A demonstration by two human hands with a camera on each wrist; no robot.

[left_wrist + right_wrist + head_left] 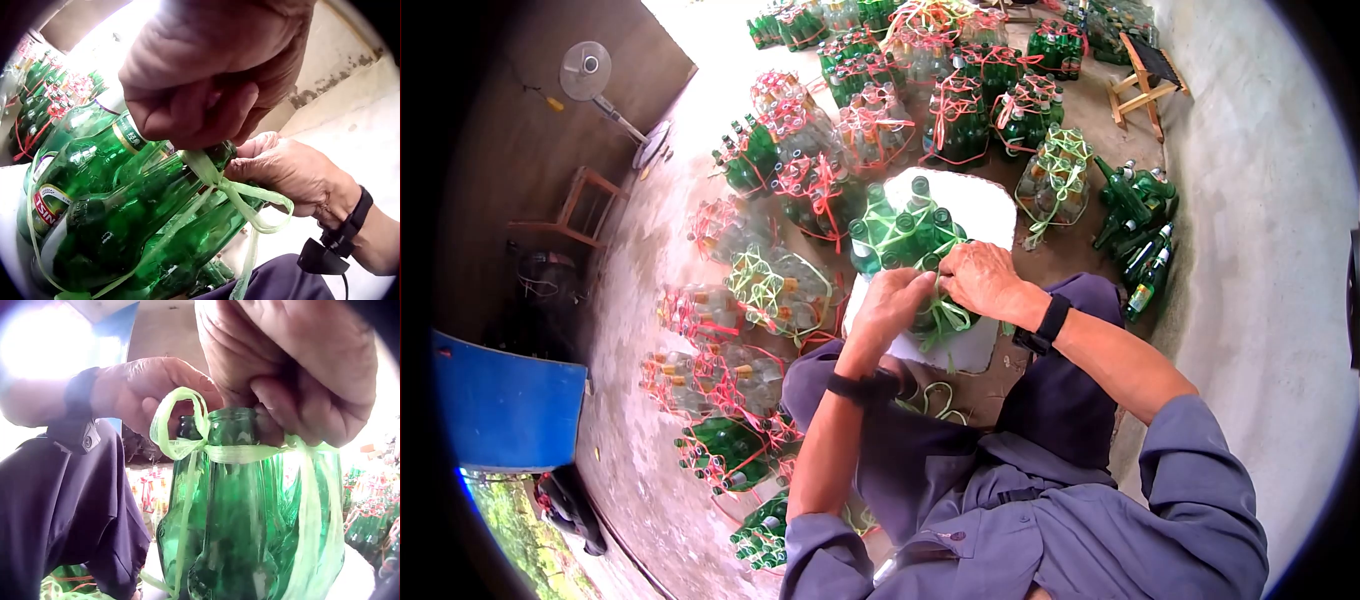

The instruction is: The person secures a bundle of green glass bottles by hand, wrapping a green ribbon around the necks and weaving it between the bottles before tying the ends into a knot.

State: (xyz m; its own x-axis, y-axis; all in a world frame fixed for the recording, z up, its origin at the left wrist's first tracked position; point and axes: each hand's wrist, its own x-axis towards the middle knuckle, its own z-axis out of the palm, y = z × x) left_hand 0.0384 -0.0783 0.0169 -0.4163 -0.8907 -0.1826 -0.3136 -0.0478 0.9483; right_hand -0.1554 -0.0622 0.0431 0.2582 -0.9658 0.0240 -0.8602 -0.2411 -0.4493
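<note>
A bundle of green glass bottles [907,232] stands upright on a white slab [990,205] before the knees. Light-green plastic ribbon [946,316] runs round and between the necks, with a loop and loose ends on the near side. My left hand [892,308] is at the near-left necks, its fingers curled in on the ribbon. At the near-right necks, my right hand [983,278] pinches the ribbon. In the right wrist view, a ribbon loop [164,425] stands up beside a bottle neck, and ribbon hangs below the right fingers. Both hands partly hide their fingertips.
Many bottle bundles tied with red ribbon [955,115] crowd the floor ahead and left. Loose green bottles [1140,215] lie by the right wall. A folding stool [1145,85] stands at the back right, a fan [587,70] at the back left, and a blue panel [510,400] at the left.
</note>
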